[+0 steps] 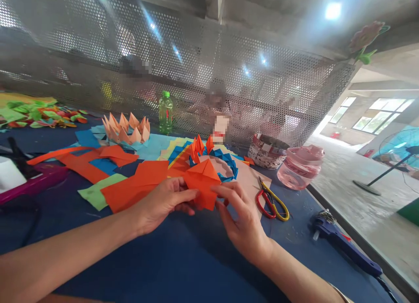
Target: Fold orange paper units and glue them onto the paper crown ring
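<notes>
Bare forearms (65, 250) reach in from below over a dark blue table (163, 268). The left hand (162, 202) and right hand (244, 220) grip a folded orange paper unit (203, 185) between their fingers (225, 191), just above the table. Beyond it, a ring of blue and orange folded units (225, 165) appears partly assembled; a peach ring of pointed folds (126, 130) appears complete. Loose orange paper sheets (134, 187) and red-and-yellow-handled scissors (271, 202) lie nearby.

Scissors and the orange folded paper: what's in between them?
In the head view, the right hand lies between the orange folded paper and the red-and-yellow scissors.
</notes>
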Available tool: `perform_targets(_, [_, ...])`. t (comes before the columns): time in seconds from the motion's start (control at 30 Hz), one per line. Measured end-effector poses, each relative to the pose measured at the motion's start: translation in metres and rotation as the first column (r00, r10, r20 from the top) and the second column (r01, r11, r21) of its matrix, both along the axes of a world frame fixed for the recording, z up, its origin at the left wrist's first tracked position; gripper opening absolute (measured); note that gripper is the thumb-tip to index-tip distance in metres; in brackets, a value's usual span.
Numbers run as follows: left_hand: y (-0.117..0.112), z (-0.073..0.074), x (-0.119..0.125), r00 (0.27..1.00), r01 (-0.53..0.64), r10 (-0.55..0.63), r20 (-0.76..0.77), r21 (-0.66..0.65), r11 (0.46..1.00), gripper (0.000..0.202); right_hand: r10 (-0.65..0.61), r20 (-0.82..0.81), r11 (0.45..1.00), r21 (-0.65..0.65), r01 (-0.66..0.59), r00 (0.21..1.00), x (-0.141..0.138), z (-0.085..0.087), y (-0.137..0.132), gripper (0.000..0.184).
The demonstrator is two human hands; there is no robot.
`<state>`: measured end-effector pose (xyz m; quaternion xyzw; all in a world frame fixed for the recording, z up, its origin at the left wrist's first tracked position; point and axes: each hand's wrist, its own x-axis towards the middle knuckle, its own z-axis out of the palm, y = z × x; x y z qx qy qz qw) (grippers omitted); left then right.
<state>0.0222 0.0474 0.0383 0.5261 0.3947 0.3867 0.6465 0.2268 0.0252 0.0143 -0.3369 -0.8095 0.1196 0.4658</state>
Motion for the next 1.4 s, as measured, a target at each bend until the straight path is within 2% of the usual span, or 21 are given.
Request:
perform_targets(0.13, [0.000, -0.001, -0.002, 0.999, 0.038, -0.038, -0.004, 0.026, 0.999, 0.017, 0.038, 0.033, 0.999, 0.006, -0.038, 0.999, 0.001, 0.003, 0.002, 0.033])
perform_targets(0.3, [0.001, -0.002, -0.001, 0.998, 0.046, -0.046, -0.043, 0.009, 0.999, 0.019, 0.040, 0.032, 0.999, -0.008, -0.039, 0.999, 0.001, 0.002, 0.003, 0.031])
perform_targets(0.5, [-0.001, -0.003, -0.001, 0.993, 0.086, -0.088, -0.083, -0.021, 0.996, 0.016, 0.044, -0.009, 0.998, -0.053, -0.044, 0.999, 0.000, 0.003, 0.001, 0.016])
perform_targets(0.7, [0.000, -0.002, -0.003, 0.993, 0.098, -0.102, -0.062, -0.060, 0.993, 0.018, 0.096, -0.029, 0.987, -0.125, -0.099, 0.995, -0.002, 0.001, -0.001, 0.034])
perform_targets(0.77, [0.001, -0.003, -0.004, 0.991, 0.101, -0.107, -0.075, -0.081, 0.992, 0.021, 0.095, -0.022, 0.984, -0.149, -0.097, 0.995, -0.003, 0.000, -0.001, 0.032])
perform_targets(0.9, [0.002, -0.003, -0.005, 0.990, 0.086, -0.099, -0.100, -0.127, 0.988, 0.026, 0.053, -0.037, 0.976, -0.209, -0.060, 0.998, -0.005, 0.000, 0.000, 0.017])
perform_targets(1.03, [0.001, 0.000, -0.006, 0.990, 0.090, -0.105, -0.098, -0.143, 0.986, 0.032, 0.026, -0.052, 0.967, -0.253, -0.039, 0.998, -0.006, 0.000, -0.002, 0.016])
perform_targets(1.17, [-0.001, 0.002, -0.006, 0.989, 0.111, -0.125, -0.080, -0.153, 0.982, 0.036, -0.026, -0.096, 0.945, -0.327, -0.007, 0.995, -0.009, 0.000, -0.003, 0.007])
perform_targets(1.4, [-0.003, -0.002, -0.003, 0.995, 0.077, -0.083, -0.050, -0.113, 0.991, 0.028, -0.151, -0.215, 0.892, -0.451, 0.040, 0.965, -0.025, 0.002, 0.001, 0.010])
